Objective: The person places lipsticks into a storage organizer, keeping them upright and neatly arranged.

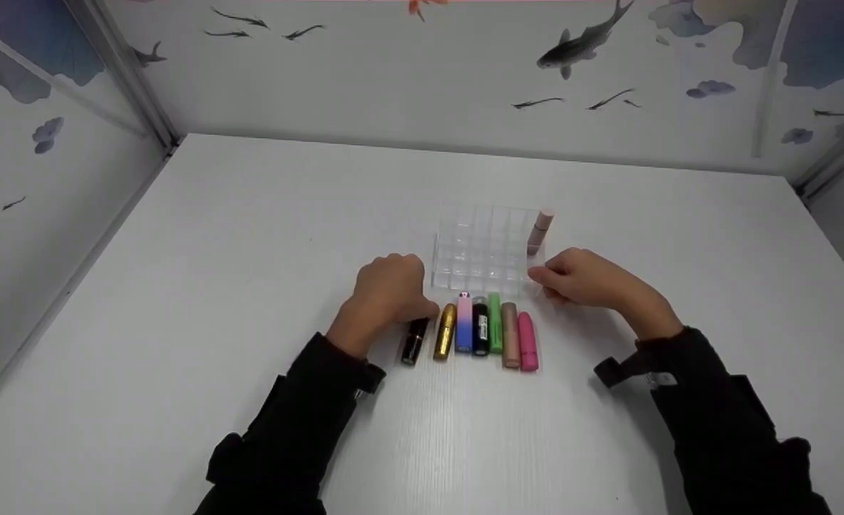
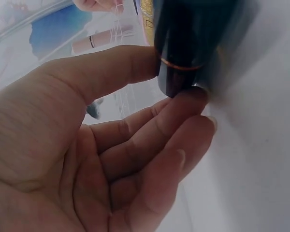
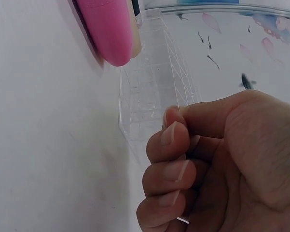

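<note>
My left hand (image 1: 391, 287) pinches the upper end of a black lipstick tube (image 1: 413, 347) between thumb and fingertips. In the left wrist view, this tube (image 2: 191, 34) shows a thin gold ring. The tube is at the left end of a row on the table: a gold tube (image 1: 445, 332), then pink-blue, black, green, tan and bright pink tubes (image 1: 528, 343). Behind the row is a clear compartmented organizer (image 1: 483, 250). My right hand (image 1: 585, 277), its fingers curled, grips the organizer's near right corner. A pale pink lipstick (image 1: 541, 230) stands upright at the organizer's right side.
The white table (image 1: 250, 214) extends around the organizer and the row. Behind it rises a white panel (image 1: 408, 93) printed with fish, and another panel (image 1: 28, 193) borders the left side. Black sleeves (image 1: 279, 429) cover both forearms.
</note>
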A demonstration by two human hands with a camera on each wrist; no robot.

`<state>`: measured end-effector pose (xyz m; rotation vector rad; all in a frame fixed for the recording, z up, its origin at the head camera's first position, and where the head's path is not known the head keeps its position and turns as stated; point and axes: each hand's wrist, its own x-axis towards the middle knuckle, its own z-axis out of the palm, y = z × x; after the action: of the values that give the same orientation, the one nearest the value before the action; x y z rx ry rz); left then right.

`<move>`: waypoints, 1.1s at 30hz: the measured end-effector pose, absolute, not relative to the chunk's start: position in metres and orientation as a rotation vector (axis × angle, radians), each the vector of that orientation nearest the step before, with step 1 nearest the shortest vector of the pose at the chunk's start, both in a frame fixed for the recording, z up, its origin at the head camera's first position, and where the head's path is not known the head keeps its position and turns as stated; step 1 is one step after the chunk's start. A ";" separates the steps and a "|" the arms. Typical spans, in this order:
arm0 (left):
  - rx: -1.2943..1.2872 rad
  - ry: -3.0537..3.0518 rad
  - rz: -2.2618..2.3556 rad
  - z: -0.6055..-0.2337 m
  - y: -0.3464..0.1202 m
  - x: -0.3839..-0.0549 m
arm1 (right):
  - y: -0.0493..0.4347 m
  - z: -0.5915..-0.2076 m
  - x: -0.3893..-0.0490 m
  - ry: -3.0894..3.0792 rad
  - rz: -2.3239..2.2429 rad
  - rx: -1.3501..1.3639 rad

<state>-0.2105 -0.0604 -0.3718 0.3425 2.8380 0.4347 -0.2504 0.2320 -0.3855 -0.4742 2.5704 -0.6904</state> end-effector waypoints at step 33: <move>0.571 2.554 1.435 -0.346 -0.086 -0.220 | 0.229 -0.379 -0.247 2.571 -0.627 -0.401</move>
<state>-0.2203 -0.0858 -0.3463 0.5712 2.5536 1.4351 -0.2465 0.2294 -0.3793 -0.4007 2.5707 -0.6273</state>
